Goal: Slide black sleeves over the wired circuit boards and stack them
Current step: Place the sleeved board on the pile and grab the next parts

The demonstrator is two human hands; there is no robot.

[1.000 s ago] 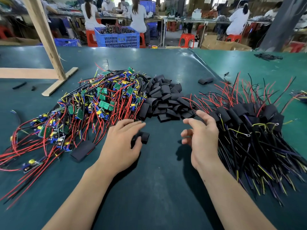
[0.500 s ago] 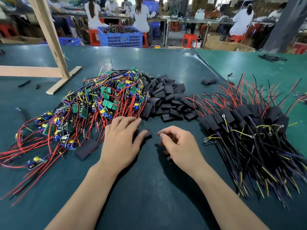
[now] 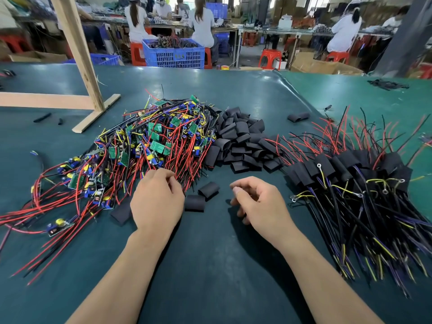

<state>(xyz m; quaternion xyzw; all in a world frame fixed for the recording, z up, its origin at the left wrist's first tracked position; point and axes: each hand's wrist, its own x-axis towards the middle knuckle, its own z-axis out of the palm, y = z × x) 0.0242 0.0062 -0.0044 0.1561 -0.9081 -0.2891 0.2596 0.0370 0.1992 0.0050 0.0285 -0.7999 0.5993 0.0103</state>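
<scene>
At my far left sprawls the tangled heap of bare green circuit boards with red and black wires (image 3: 140, 150), fanned toward me so the wire ends are within reach. My left hand (image 3: 157, 198) lies on the heap's near edge, its curled fingertips at the red wire ends; I judge it is picking out one board's leads, but whether it has actually pinched a wire I cannot tell, since the fingertips are hidden behind the knuckles. A flattened black sleeve (image 3: 121, 212) pokes out from under that hand's outer side.

Between my hands lie two loose short black tube sleeves (image 3: 201, 196) on the dark green table mat (image 3: 210, 265), close by so I need not reach into the big pile of black sleeves (image 3: 240, 143) behind them.

My right hand (image 3: 259, 202) hovers just beside those two sleeves, fingers loosely curled and holding nothing, probably ready to take one and open its mouth for the board.

At my right lies the stack of finished sleeved boards with black, purple and yellow wires (image 3: 350, 183), laid side by side with their wires running one way, which keeps them tidy.
</scene>
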